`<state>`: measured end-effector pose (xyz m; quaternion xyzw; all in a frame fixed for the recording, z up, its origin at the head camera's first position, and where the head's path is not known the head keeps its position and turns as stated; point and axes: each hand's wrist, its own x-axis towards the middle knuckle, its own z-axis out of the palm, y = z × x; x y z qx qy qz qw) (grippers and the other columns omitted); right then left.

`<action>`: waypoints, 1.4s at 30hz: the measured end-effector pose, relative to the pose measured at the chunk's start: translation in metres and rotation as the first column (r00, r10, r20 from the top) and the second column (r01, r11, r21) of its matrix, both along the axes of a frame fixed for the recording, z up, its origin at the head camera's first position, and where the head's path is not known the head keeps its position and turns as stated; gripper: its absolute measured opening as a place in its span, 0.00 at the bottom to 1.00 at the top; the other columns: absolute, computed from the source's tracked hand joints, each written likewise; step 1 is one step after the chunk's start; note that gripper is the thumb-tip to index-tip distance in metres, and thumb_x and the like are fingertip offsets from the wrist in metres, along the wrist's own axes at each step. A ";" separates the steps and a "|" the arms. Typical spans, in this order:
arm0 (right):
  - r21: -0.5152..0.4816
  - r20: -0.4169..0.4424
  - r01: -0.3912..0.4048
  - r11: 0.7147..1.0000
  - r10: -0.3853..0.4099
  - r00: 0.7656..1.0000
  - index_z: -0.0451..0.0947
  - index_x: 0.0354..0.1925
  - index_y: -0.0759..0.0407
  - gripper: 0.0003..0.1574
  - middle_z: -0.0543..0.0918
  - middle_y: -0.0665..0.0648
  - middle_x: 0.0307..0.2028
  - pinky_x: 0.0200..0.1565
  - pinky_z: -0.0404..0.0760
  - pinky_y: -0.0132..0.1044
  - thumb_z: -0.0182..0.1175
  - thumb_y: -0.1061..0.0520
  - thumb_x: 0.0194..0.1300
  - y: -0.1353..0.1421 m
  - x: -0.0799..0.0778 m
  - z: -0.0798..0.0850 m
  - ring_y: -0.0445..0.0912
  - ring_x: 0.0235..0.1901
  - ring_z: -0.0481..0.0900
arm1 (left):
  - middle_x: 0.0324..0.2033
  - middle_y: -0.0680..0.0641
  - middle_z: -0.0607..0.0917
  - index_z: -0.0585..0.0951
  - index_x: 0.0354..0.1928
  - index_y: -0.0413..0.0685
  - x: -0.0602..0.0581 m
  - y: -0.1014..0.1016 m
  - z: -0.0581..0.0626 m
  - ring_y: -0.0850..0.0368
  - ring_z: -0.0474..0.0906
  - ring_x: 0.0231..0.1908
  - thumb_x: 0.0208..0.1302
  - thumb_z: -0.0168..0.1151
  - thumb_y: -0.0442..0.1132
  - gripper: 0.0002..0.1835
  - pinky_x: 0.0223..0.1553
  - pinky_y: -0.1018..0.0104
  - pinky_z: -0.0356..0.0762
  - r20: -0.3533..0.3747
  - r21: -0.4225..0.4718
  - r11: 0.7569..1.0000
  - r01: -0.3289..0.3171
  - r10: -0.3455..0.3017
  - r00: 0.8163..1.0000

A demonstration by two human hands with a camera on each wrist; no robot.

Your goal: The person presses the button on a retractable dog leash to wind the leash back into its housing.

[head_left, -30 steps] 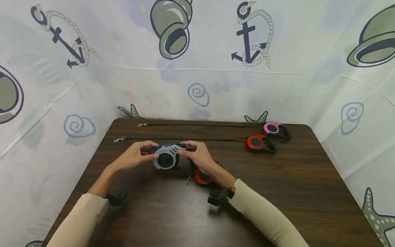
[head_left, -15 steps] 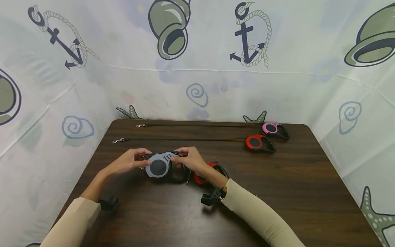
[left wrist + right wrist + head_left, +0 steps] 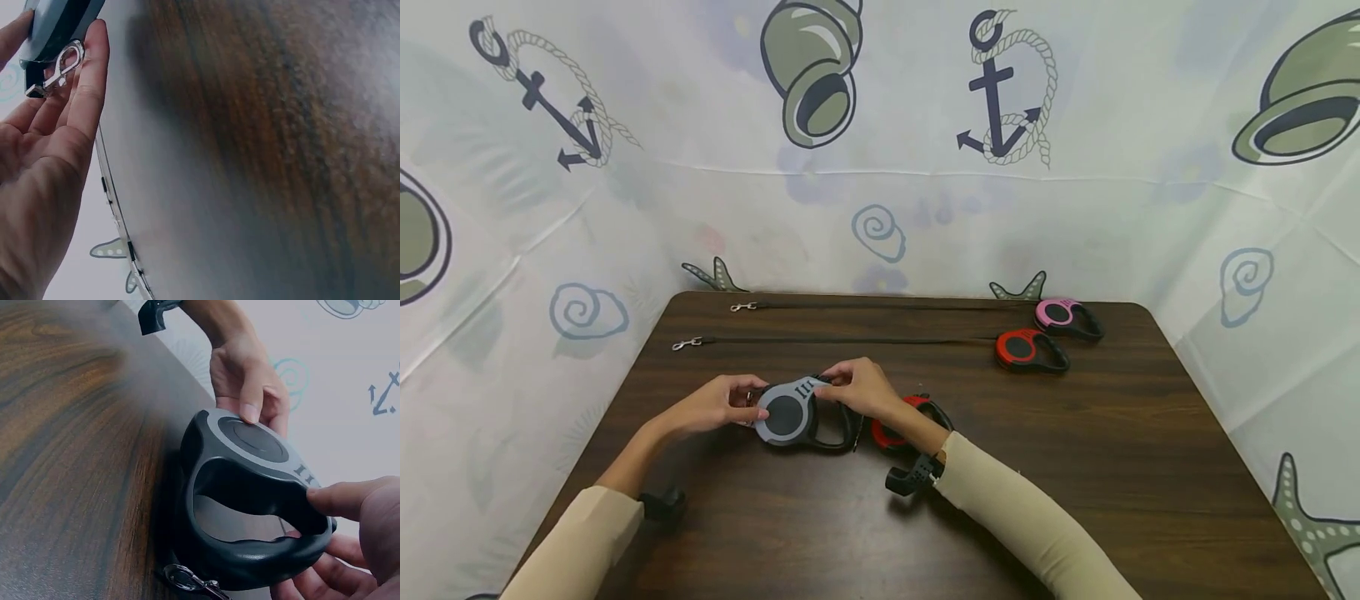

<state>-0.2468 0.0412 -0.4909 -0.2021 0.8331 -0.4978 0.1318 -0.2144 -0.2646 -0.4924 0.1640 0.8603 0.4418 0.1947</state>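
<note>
Wood-grain table [image 3: 760, 521], anchor-print cloth [image 3: 737, 208] behind. Left hand [image 3: 715, 404] pinches the round end of one grey-and-black retractable leash [image 3: 796, 412], held between both hands, long axis running left to right; right hand [image 3: 861, 389] grips its upper edge beside the handle [image 3: 250, 557]. Farther right: red-and-black leash [image 3: 882, 435], second red-and-black leash [image 3: 1021, 347], pink-and-black leash [image 3: 1057, 312]; no container in view.

The left hand [image 3: 718, 405] and right hand [image 3: 861, 388] have brought the gray leash [image 3: 785, 415] leftward and closer to the person. Its handle [image 3: 833, 447], mostly hidden a second ago, now shows its loop. More of the red leash [image 3: 884, 435] appears beyond the right forearm [image 3: 919, 427].
</note>
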 end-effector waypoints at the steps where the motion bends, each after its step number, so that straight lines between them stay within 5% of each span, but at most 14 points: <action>1: 0.011 -0.005 0.001 1.000 -0.001 1.000 0.89 0.54 0.55 0.21 0.91 0.51 0.38 0.38 0.82 0.32 0.75 0.48 0.67 0.000 0.000 0.000 0.39 0.35 0.86 | 0.34 0.46 0.82 0.80 0.60 0.39 0.000 0.000 0.000 0.55 0.78 0.34 0.70 0.72 0.43 0.23 0.35 0.64 0.78 -0.009 -0.013 1.000 0.001 -0.001 1.000; 33: 0.205 -0.135 -0.055 0.977 0.084 0.987 0.90 0.52 0.56 0.18 0.88 0.47 0.34 0.37 0.75 0.29 0.73 0.50 0.67 -0.005 -0.009 -0.009 0.34 0.31 0.78 | 0.49 0.47 0.84 0.85 0.59 0.42 -0.003 -0.004 -0.010 0.54 0.76 0.45 0.68 0.73 0.50 0.24 0.44 0.64 0.76 -0.184 -0.190 0.982 0.010 -0.046 0.982; 42: 0.167 -0.141 -0.077 0.983 0.101 0.985 0.88 0.55 0.60 0.20 0.91 0.52 0.43 0.45 0.82 0.34 0.71 0.50 0.70 0.007 -0.011 -0.002 0.41 0.40 0.86 | 0.49 0.47 0.85 0.83 0.61 0.42 0.001 -0.002 -0.006 0.55 0.79 0.44 0.70 0.72 0.48 0.25 0.44 0.65 0.79 -0.198 -0.171 0.985 -0.019 -0.016 0.980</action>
